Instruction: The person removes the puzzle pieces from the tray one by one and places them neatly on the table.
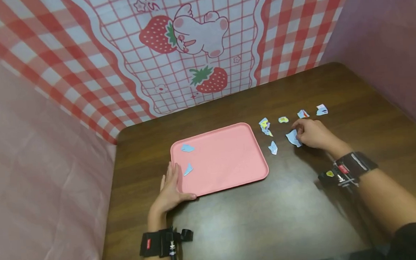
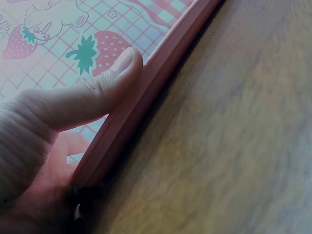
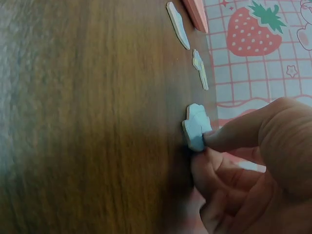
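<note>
At the right of the head view, my right hand [image 1: 313,133] pinches the edge of a light blue irregular puzzle piece [image 1: 292,138] between thumb and fingers. In the right wrist view the same piece [image 3: 197,126] appears thin and flat, low over the wood. My left hand [image 1: 169,191] spans the near left corner of a pink tray [image 1: 224,161], its fingers extended along the left side. The left thumb [image 2: 105,90] lies against the tray's near wall. Two light blue pieces, an upper one [image 1: 187,148] and a pointed lower one [image 1: 188,169], lie in the tray.
Right of the tray lie a narrow blue piece [image 1: 273,148] and a yellow-and-blue piece [image 1: 265,126]. Farther along are a small yellow piece [image 1: 283,119], one with red [image 1: 302,114] and a blue-white one [image 1: 322,110]. A strawberry-print cloth [image 1: 203,46] hangs behind the brown table [image 1: 235,231].
</note>
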`<control>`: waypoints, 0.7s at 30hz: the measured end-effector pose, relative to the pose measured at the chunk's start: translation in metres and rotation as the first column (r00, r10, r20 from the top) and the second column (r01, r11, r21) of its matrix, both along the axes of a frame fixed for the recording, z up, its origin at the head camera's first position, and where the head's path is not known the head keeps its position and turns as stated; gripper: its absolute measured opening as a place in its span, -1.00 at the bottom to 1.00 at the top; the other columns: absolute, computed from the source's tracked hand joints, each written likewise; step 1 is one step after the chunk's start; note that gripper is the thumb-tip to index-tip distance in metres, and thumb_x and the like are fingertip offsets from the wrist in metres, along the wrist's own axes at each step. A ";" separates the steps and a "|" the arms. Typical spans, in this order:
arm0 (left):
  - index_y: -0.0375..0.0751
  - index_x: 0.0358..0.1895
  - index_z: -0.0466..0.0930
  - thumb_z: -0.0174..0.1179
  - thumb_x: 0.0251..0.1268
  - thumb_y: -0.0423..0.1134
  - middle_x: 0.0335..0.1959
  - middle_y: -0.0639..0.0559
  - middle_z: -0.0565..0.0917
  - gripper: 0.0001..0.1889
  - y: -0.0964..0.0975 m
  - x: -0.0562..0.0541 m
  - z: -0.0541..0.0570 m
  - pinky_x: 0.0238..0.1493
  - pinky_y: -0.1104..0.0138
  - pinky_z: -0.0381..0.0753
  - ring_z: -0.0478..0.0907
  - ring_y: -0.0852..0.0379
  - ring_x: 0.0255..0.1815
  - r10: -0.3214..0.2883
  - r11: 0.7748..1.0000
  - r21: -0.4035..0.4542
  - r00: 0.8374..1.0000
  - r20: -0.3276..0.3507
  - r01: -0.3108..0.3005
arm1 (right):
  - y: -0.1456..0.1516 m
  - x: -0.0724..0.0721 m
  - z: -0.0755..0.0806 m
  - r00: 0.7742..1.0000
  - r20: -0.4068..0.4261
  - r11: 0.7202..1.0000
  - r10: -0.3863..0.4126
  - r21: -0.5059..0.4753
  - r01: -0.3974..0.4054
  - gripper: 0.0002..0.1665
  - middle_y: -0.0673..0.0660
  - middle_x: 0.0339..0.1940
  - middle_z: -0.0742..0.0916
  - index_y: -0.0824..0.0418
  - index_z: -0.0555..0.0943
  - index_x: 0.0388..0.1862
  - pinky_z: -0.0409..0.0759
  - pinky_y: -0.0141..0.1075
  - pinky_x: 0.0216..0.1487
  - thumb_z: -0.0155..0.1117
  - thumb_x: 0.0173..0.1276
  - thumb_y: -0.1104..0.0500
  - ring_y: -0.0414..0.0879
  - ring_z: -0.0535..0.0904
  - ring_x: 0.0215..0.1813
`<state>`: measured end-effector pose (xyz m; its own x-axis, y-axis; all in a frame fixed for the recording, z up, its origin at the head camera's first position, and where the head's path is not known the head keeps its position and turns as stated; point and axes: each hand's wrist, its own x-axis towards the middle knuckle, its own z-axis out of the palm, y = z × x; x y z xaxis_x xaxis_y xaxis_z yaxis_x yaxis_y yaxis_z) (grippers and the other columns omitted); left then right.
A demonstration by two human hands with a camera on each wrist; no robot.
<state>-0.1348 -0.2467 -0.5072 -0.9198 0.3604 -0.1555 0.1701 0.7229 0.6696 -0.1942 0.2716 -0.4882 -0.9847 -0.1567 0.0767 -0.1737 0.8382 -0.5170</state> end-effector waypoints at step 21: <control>-0.24 0.64 -0.32 0.59 -0.10 0.14 0.65 -0.14 -0.44 0.42 -0.001 0.000 0.003 0.52 -0.09 -0.52 -0.48 -0.06 0.64 0.015 1.000 0.024 1.000 0.013 -0.015 | -0.013 0.003 0.010 0.977 0.129 0.978 -0.170 0.144 0.151 -0.50 0.42 -0.08 0.71 0.28 0.60 0.11 0.50 0.20 -0.40 0.17 0.14 0.21 0.42 0.60 -0.14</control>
